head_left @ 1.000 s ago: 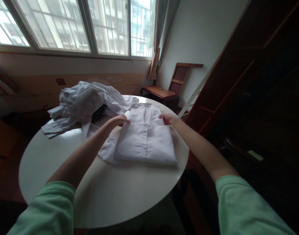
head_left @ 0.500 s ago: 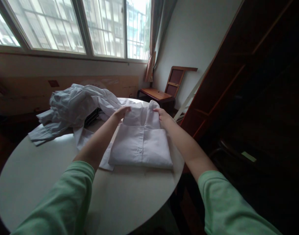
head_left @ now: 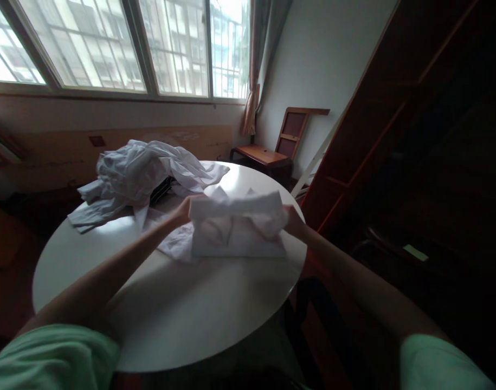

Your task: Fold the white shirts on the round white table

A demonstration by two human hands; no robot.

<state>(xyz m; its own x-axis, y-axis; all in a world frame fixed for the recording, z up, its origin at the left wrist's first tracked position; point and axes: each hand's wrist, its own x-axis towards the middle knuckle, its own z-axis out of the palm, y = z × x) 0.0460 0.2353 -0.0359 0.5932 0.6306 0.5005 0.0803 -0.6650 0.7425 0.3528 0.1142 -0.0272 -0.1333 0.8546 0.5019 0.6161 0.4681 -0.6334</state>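
Observation:
A white button-front shirt [head_left: 239,244], folded into a block, stands partly lifted at the right part of the round table. My left hand [head_left: 184,211] grips its left side, the fingers mostly hidden by the cloth. On the opposite side my right hand [head_left: 295,221] is closed on the shirt's right edge, blurred and in shadow. A folded band of fabric runs across the top between both hands. Beyond my left hand lies a crumpled heap of white clothes [head_left: 129,170], with a dark striped item [head_left: 161,189] showing under it.
The white round table [head_left: 191,319] carries the clothes. Behind it are barred windows [head_left: 174,49] and a wooden chair [head_left: 264,155] by the wall. A dark red wooden panel [head_left: 353,141] leans on the right. A dark chair frame [head_left: 324,314] stands close to the table's right edge.
Both hands have come nearer, drawing the shirt's far end up and over toward me. The front with its buttons, flat before, is now covered by folded cloth.

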